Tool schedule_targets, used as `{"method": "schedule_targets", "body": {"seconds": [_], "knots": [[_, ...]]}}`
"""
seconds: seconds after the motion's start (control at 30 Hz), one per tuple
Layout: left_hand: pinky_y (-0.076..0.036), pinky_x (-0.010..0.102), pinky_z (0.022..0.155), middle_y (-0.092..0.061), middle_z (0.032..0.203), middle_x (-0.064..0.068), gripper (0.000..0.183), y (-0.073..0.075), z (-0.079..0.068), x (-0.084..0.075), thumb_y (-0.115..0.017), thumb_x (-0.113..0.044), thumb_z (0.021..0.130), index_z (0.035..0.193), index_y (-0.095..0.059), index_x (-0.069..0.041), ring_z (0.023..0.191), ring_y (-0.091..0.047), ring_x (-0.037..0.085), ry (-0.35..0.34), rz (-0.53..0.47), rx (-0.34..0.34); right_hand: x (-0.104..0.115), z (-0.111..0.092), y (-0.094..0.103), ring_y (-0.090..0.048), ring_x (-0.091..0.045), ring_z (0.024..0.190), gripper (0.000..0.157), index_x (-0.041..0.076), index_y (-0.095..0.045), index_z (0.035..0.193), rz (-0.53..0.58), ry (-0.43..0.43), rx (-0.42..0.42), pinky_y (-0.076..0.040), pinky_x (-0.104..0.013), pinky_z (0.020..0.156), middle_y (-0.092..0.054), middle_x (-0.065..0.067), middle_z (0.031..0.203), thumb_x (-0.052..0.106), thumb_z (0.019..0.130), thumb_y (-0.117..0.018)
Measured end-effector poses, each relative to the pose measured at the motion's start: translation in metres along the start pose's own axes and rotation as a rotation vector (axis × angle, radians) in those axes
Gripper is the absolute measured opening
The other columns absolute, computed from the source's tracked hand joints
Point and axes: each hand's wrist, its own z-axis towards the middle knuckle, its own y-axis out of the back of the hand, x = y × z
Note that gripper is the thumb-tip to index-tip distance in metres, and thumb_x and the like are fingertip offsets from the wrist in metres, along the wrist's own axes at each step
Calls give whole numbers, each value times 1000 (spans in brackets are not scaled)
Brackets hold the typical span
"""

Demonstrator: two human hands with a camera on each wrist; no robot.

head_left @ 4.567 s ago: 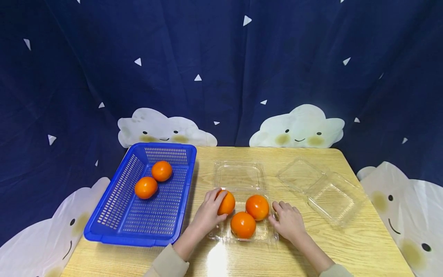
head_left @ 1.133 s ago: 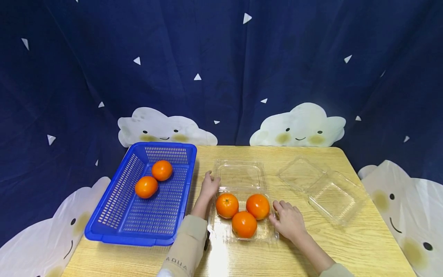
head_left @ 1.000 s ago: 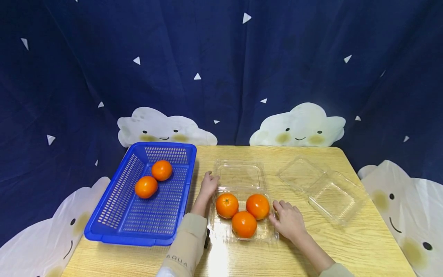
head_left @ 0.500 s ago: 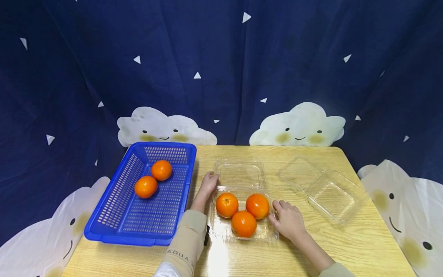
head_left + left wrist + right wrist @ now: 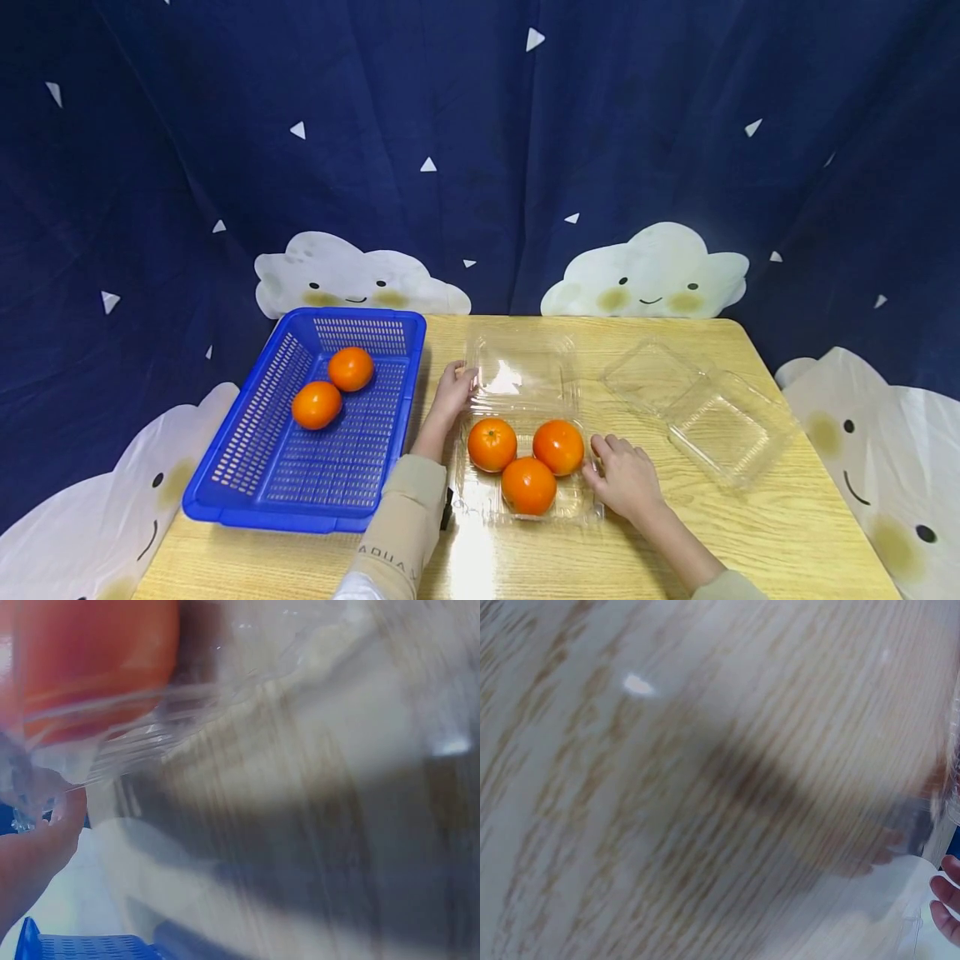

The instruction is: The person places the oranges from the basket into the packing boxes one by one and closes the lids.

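In the head view, a clear plastic clamshell box sits before me, with three oranges in its base. Its lid is tipped slightly up at the back, catching a bright glare. My left hand pinches the lid's left edge; the left wrist view shows a thumb or finger curled at the clear plastic. At the base's right side is my right hand, its fingers loosely bent and fingertips right at the wall. The right wrist view catches only a few fingertips.
A blue plastic basket stands on the left, with two more oranges inside. A second clear clamshell box lies open at the right. The wooden table meets a dark blue curtain at the back.
My left hand has left the left orange in the box and gone back to the lid's edge. The lid has just risen a little. My right hand stays in place.
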Motion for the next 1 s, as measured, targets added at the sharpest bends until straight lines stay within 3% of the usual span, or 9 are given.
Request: {"method": "schedule_targets", "body": {"seconds": [0.07,0.2,0.37,0.47,0.57,0.73,0.8,0.9,1.0], "knots": [[-49,31,49,-53,83,10,47,-2,-13,-20,-58,-31,87,123,-42,-6,65,-58,17,-59,-14,-5,0,0,0,-53,-24,72,27,9,-57,92,1,0,-2,-42,-37,57,-54,-5,79,30,76,-59],[-52,34,63,-55,92,10,45,-5,-35,-58,-59,-32,86,120,-47,-6,75,-61,23,-98,-28,-2,0,0,-1,-54,-25,74,28,9,-57,93,3,2,-17,-43,-39,58,-55,-5,80,31,76,-58],[-49,36,76,-54,97,16,48,-13,-87,-135,-56,-19,86,124,-43,6,83,-59,29,-8,32,-43,0,-1,-2,-55,-26,77,31,8,-58,96,7,2,-18,-45,-41,60,-57,-7,83,31,76,-57],[-47,29,71,-53,92,11,46,-13,-103,-161,-55,-15,85,123,-43,8,79,-57,22,-7,8,-32,0,0,-2,-54,-26,76,30,9,-57,95,9,-4,-2,-44,-41,60,-56,-6,82,32,76,-58],[-48,36,78,-54,93,11,41,-12,-115,-182,-55,-13,86,119,-45,8,86,-57,27,-20,-14,-11,-1,0,-2,-53,-24,74,28,9,-56,93,11,-9,10,-43,-39,58,-53,-4,79,31,76,-59],[-43,49,84,-56,101,15,36,-11,-113,-184,-54,-19,87,113,-51,4,98,-55,35,-70,26,-16,-1,0,-2,-51,-22,70,25,11,-54,89,6,0,-4,-40,-36,55,-50,-2,74,31,75,-59],[-44,45,83,-56,105,15,36,-11,-109,-181,-54,-22,87,113,-51,3,100,-54,34,-88,39,-17,-1,0,-2,-50,-22,69,25,11,-54,88,7,3,-8,-40,-35,54,-50,-1,74,31,75,-59],[-44,38,81,-55,106,14,37,-11,-114,-192,-54,-22,88,115,-51,3,104,-52,36,-93,36,-10,-1,0,-2,-51,-22,69,25,10,-55,90,9,-2,3,-40,-36,55,-51,-2,75,31,76,-59],[-42,29,72,-57,101,12,34,-11,-115,-199,-54,-21,88,113,-53,3,96,-55,31,-114,39,-7,-1,0,-1,-51,-23,71,26,10,-56,92,9,-8,16,-41,-37,56,-52,-2,77,31,76,-59]]}}
